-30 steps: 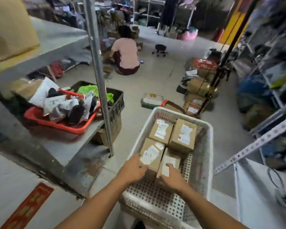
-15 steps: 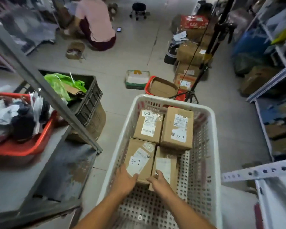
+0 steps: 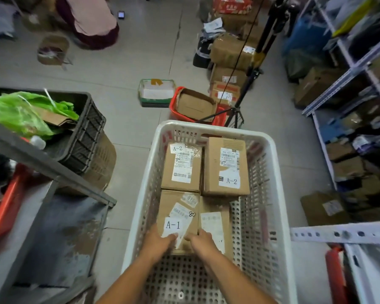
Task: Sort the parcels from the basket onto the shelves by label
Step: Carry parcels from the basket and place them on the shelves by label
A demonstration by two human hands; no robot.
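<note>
White perforated basket [image 3: 279, 194] holds four cardboard parcels. Left hand [image 3: 158, 243] and right hand [image 3: 201, 242] both curl over the near edge of the A-1 parcel [image 3: 178, 216], near-left in the basket; two A-2 parcels [image 3: 225, 166] lie beyond.

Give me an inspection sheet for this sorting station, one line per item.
Surface: grey metal shelf, worn, bare where visible.
Job's things: white basket holds four cardboard parcels; A-1 parcel near left, two A-2 parcels at far end, fourth parcel label unreadable.
Clutter: black crate with green bag; red bin with open carton.
Grippers: left hand and right hand grip the A-1 parcel's near end.
Cables: black cable runs down beside the tripod.
Surroundings: person seated on floor; stocked shelving on the right.
</note>
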